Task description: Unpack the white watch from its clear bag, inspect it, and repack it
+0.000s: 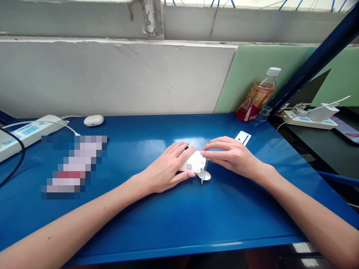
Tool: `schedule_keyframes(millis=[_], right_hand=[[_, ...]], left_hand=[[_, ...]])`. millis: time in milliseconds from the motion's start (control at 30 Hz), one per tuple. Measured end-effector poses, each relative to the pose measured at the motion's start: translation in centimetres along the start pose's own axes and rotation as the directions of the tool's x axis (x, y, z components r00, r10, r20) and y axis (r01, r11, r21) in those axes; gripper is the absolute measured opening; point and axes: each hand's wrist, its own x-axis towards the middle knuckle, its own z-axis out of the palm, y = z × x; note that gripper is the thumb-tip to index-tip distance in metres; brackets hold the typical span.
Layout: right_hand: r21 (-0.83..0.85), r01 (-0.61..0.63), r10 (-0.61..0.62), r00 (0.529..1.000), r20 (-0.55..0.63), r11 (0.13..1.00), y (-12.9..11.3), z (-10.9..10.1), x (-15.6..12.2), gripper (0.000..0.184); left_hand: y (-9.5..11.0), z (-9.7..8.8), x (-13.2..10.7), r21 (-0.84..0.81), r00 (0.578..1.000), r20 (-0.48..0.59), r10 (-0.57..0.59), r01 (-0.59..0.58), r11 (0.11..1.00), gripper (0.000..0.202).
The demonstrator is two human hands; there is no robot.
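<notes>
A small white packet [193, 164] with a square code printed on it lies near the middle of the blue table [179, 216]. My left hand [168, 168] rests on its left part, fingers stretched flat over it and thumb along its near edge. My right hand [230, 155] comes from the right with fingers extended together, fingertips touching the packet's right end. A small clear piece with a round tab [205, 175] pokes out below the packet. A white strip [242, 137] lies just beyond my right hand.
An orange drink bottle [256, 98] leans at the back right corner. A white earbud case [94, 120] and a power strip [25, 132] sit at the back left, another power strip [307, 119] at far right. A blurred patch [74, 166] lies on the left.
</notes>
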Motion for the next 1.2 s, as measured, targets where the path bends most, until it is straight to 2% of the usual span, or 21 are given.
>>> schedule_keyframes(millis=[100, 200, 400, 500, 667, 800, 900, 967, 1100, 1200], right_hand=[[0.058, -0.013, 0.017, 0.998, -0.065, 0.998, 0.1, -0.5, 0.2, 0.017], [0.141, -0.088, 0.107, 0.985, -0.132, 0.986, -0.2, -1.1, 0.3, 0.015], [0.402, -0.213, 0.329, 0.912, -0.245, 0.89, -1.1, -1.6, 0.7, 0.012], [0.488, -0.308, 0.452, 0.868, -0.208, 0.817, -1.2, -1.5, 0.8, 0.012], [0.462, -0.497, 0.6, 0.793, -0.103, 0.735, -0.9, -0.3, 0.7, 0.015], [0.424, -0.58, 0.661, 0.748, -0.06, 0.696, -0.9, 1.0, 0.4, 0.016], [0.345, -0.598, 0.657, 0.75, -0.077, 0.724, -1.1, 1.9, 0.3, 0.016], [0.298, -0.596, 0.647, 0.755, -0.107, 0.745, -1.4, 2.5, 0.3, 0.017], [0.22, -0.589, 0.621, 0.776, -0.114, 0.777, -1.8, 3.1, 0.4, 0.018], [0.142, -0.564, 0.577, 0.813, -0.078, 0.814, -1.6, 2.8, 0.3, 0.021]], left_hand=[[0.0, 0.0, -0.1, -0.037, 0.999, -0.05, -0.019, 0.017, 0.999, 0.068], [0.0, 0.0, -0.2, -0.076, 0.994, -0.106, -0.038, 0.03, 0.997, 0.067], [0.1, 0.0, -0.4, -0.118, 0.972, -0.221, -0.075, 0.05, 0.992, 0.062], [0.2, 0.0, -0.4, -0.124, 0.966, -0.247, -0.078, 0.049, 0.991, 0.059], [0.1, -0.1, -0.4, -0.112, 0.959, -0.278, -0.051, 0.02, 0.994, 0.061], [0.0, -0.1, -0.4, -0.047, 0.964, -0.262, 0.054, -0.069, 0.997, 0.086], [0.1, 0.0, -0.2, -0.003, 0.965, -0.227, 0.135, -0.14, 0.99, 0.114], [0.2, 0.1, -0.1, -0.011, 0.968, -0.203, 0.145, -0.151, 0.989, 0.121], [0.3, 0.2, 0.2, -0.071, 0.981, -0.157, 0.118, -0.13, 0.989, 0.115], [0.5, 0.1, 0.2, -0.102, 0.989, -0.124, 0.082, -0.095, 0.99, 0.105]])
